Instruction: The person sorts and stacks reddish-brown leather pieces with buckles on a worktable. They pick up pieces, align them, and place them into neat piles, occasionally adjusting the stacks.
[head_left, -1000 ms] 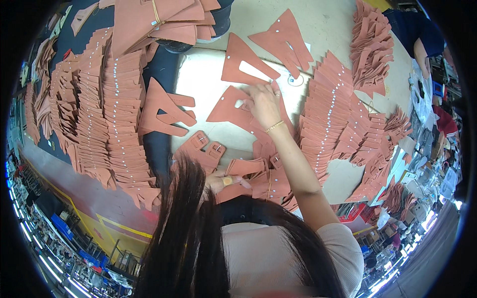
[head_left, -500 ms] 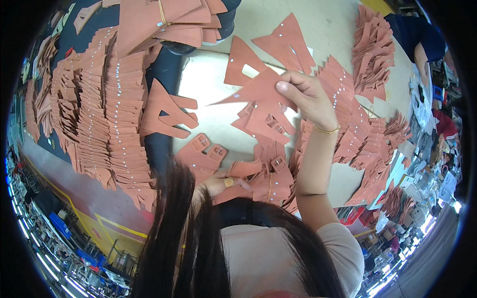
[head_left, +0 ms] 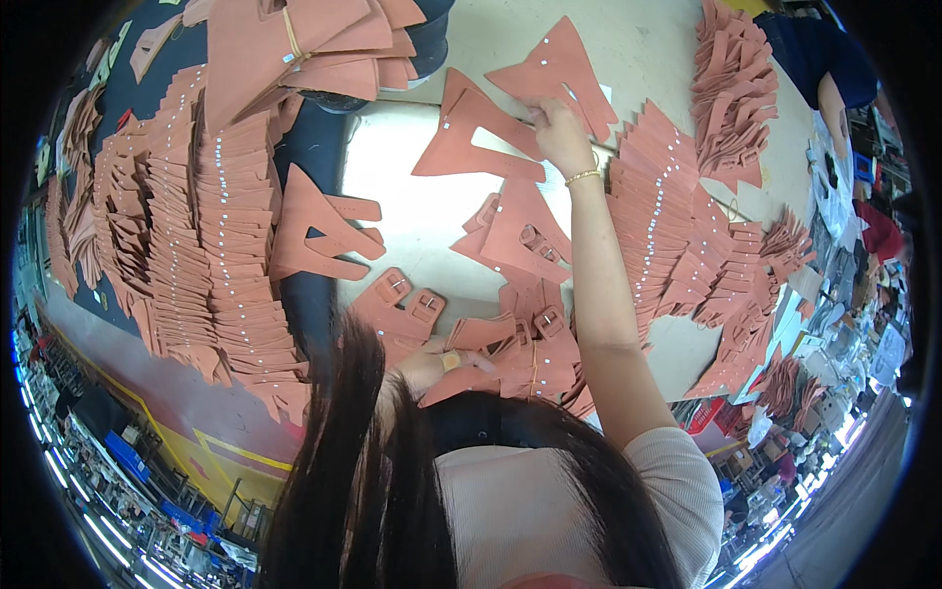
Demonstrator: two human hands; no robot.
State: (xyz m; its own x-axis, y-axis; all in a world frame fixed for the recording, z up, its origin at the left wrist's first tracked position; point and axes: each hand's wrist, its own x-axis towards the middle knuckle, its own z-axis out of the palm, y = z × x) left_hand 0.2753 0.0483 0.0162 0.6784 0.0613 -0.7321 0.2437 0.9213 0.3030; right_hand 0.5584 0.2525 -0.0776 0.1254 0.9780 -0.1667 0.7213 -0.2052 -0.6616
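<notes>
My right hand (head_left: pixel 563 139) reaches far over the table, its bent fingers pinched at the lower edge of a flat, brick-pink leather piece (head_left: pixel 561 77). Left of it lie two overlapping leather cut-outs (head_left: pixel 461 137) with a slot between their legs. Close to my body, my left hand (head_left: pixel 424 367), a tan band round one finger, grips a tied bundle of leather pieces (head_left: pixel 540 368) with buckles; its thumb is hidden. Buckled straps (head_left: pixel 397 304) lie just beyond that hand. More cut pieces (head_left: pixel 525 231), one with a buckle on it, are between my hands.
Long rows of stacked leather pieces (head_left: pixel 235 226) fill the left side, with a single forked piece (head_left: pixel 319 231) beside them. A tied stack (head_left: pixel 294 54) rests on a dark support at the far left. More rows (head_left: pixel 653 216) and a pile (head_left: pixel 731 98) stand right, near another person's arm (head_left: pixel 834 118).
The leather piece my right hand held up now lies flat, overlapping another. That hand has moved farther away to the upper piece. My left hand stays where it was.
</notes>
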